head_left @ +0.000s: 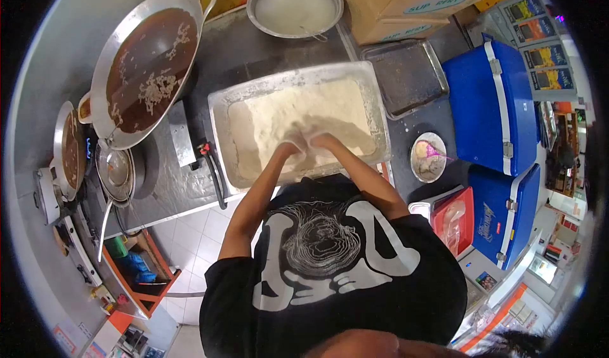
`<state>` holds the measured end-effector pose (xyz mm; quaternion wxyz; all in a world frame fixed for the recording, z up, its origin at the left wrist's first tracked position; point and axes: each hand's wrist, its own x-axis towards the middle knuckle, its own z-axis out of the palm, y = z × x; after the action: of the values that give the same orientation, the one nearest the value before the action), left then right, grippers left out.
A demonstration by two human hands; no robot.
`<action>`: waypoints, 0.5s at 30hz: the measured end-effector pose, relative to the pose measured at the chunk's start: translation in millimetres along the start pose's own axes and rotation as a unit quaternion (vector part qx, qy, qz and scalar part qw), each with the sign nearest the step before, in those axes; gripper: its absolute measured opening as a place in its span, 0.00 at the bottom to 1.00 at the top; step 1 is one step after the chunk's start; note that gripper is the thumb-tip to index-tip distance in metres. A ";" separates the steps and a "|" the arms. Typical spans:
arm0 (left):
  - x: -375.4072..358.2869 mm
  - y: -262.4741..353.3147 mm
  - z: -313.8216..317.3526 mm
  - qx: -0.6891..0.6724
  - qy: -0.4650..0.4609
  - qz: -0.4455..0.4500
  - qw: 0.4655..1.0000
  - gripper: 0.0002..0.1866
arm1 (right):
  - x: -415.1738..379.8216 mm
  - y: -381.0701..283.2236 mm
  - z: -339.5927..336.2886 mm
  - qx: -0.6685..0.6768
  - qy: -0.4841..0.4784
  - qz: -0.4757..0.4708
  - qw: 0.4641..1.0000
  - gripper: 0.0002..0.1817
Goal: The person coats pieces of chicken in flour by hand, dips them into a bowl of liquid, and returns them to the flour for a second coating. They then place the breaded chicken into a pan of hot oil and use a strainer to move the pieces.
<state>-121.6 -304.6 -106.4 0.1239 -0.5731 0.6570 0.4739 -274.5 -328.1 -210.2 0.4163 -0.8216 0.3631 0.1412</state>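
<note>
A large rectangular metal tray on the counter holds a pale flour mixture. Both my hands are sunk into that mixture near the tray's front edge, close together. My left hand is coated in flour, its fingers buried. My right hand sits just beside it, also coated, fingers pressed into the mixture. Whether either hand grips a lump is hidden by the flour.
A big wok of dark oil with frying bits sits left on a burner. A round pan and cardboard boxes stand behind. A dark empty tray, small bowl and blue coolers are right.
</note>
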 end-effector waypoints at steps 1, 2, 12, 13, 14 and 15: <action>2.0 -3.9 2.8 -0.010 0.094 0.029 0.995 0.36 | -1.8 -6.3 -11.9 0.065 0.079 0.009 0.995 0.20; 3.7 -11.9 10.3 -0.019 0.185 0.055 0.981 0.37 | -4.7 -12.6 -17.6 0.133 0.155 0.018 0.979 0.15; 43.5 -50.9 42.5 -0.127 0.304 0.082 0.941 0.20 | -10.8 -55.1 -53.7 0.014 -0.015 0.156 0.988 0.21; 35.1 -43.8 40.3 0.006 0.347 0.142 0.927 0.19 | -19.5 -65.0 -46.9 0.074 0.127 0.155 0.977 0.18; 20.2 -36.4 38.5 0.138 0.378 0.198 0.894 0.19 | -24.6 -60.6 -42.5 0.076 0.124 0.156 0.977 0.18; 1.9 -33.6 35.1 0.137 0.375 0.196 0.896 0.19 | -36.6 -51.3 -40.3 0.094 0.128 -0.012 0.987 0.18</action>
<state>-106.3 -275.5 -142.2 -0.1498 -0.5449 0.8123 0.1445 -266.2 -322.3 -136.0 0.4432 -0.7946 0.4150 -0.0053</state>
